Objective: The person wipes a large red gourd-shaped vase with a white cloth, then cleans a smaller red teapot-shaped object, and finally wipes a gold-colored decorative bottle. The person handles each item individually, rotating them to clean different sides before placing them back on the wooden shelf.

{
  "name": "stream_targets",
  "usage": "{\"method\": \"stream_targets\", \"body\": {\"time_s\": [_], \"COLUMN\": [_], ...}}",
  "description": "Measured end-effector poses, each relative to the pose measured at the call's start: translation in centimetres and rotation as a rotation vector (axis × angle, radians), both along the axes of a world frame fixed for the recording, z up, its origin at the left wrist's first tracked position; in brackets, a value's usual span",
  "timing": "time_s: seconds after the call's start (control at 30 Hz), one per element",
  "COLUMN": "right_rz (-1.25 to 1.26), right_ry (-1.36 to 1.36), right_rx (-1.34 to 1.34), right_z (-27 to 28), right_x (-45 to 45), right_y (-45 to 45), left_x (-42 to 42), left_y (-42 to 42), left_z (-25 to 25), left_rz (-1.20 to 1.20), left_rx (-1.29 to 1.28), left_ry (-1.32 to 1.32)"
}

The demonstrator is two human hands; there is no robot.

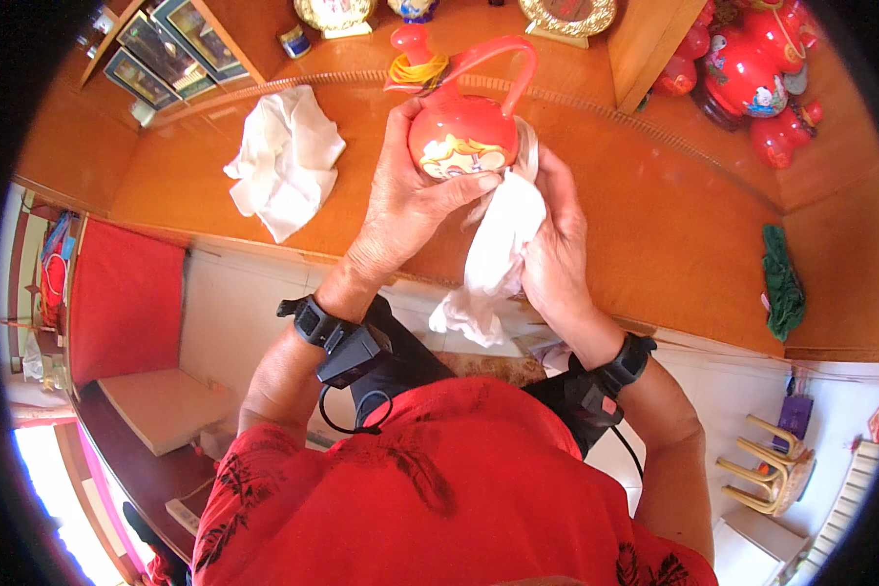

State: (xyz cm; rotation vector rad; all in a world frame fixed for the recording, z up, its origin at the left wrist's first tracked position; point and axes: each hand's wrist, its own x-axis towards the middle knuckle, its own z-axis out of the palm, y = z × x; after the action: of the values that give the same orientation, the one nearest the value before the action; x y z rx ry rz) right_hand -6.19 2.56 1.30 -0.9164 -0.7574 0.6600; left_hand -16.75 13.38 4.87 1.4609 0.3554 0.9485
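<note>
A glossy red jug [461, 121] with a curved handle, a stoppered neck and a painted picture on its belly is held up above the wooden shelf top [666, 220]. My left hand [414, 183] grips it around its left side, thumb across the front. Yellow cord is wound about the neck near the spout. In my right hand [557, 242] a white cloth [504, 227] is bunched. Part of that cloth lies against the jug's right side, and its lower end hangs past the shelf's front edge. The right fingertips are partly hidden behind the jug and cloth.
Another white cloth [286, 161] lies crumpled at left. A green cloth [782, 282] lies at far right. Red gourd-shaped ornaments [747, 73] stand in the right compartment. Gold-rimmed decorative plates [570, 16] and a small jar [294, 42] stand at the back, framed pieces [168, 55] at upper left.
</note>
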Motion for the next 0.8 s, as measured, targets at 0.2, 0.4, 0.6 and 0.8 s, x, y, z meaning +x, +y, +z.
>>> {"method": "stream_targets", "body": {"time_s": [0.2, 0.4, 0.6, 0.8], "right_rz": [0.303, 0.374, 0.312, 0.014], "right_ry": [0.61, 0.671, 0.728, 0.263], "right_rx": [0.065, -0.078, -0.114, -0.091], "right_z": [4.0, 3.0, 0.2, -1.3], "right_x": [4.1, 8.8, 9.0, 9.1], "right_y": [4.7, 8.0, 8.5, 8.5], "left_x": [3.7, 7.0, 7.9, 7.6], "left_y": [3.4, 7.1, 8.8, 8.6], "left_z": [3.8, 3.8, -0.9, -0.3], "left_rz": [-0.123, -0.278, -0.332, -0.324], "left_rx": [0.079, 0.138, 0.132, 0.106], "left_ry": [-0.034, -0.012, 0.02, 0.04]}}
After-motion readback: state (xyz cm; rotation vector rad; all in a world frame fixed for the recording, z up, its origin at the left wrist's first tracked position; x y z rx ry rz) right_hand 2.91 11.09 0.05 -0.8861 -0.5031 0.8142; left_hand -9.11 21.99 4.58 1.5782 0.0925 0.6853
